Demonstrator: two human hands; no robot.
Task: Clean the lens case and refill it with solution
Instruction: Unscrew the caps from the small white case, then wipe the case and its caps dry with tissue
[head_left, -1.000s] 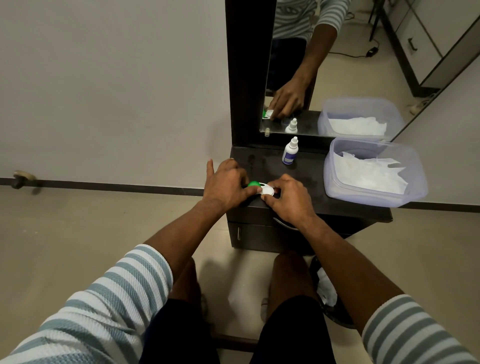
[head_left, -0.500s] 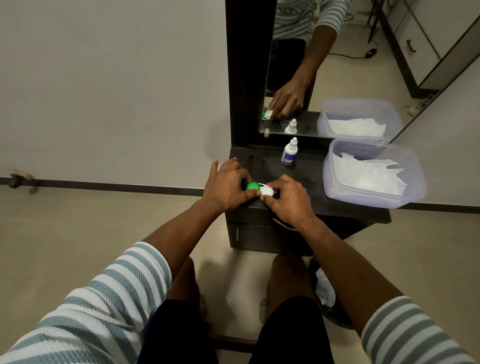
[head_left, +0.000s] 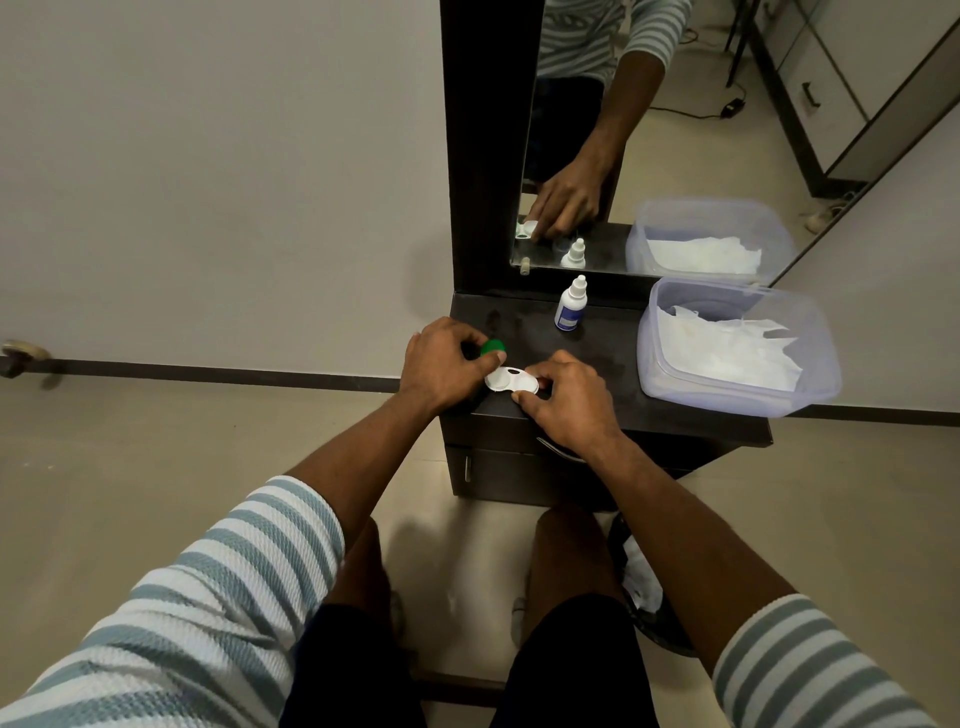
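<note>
White plastic marks the lens case (head_left: 511, 380), which is laid flat near the front edge of the dark surface (head_left: 613, 364), its left well uncapped. A green cap (head_left: 492, 346) is pinched in the left hand (head_left: 444, 366), while the case's right end is held by the fingers of the right hand (head_left: 563, 397). A solution bottle (head_left: 571, 306) is stood upright near the back edge, and a clear tub (head_left: 737, 345) of tissues is set at the right edge.

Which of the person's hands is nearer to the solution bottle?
Right. The right hand sits just in front of the solution bottle; the left hand, holding the green cap, is farther to its left.
</note>
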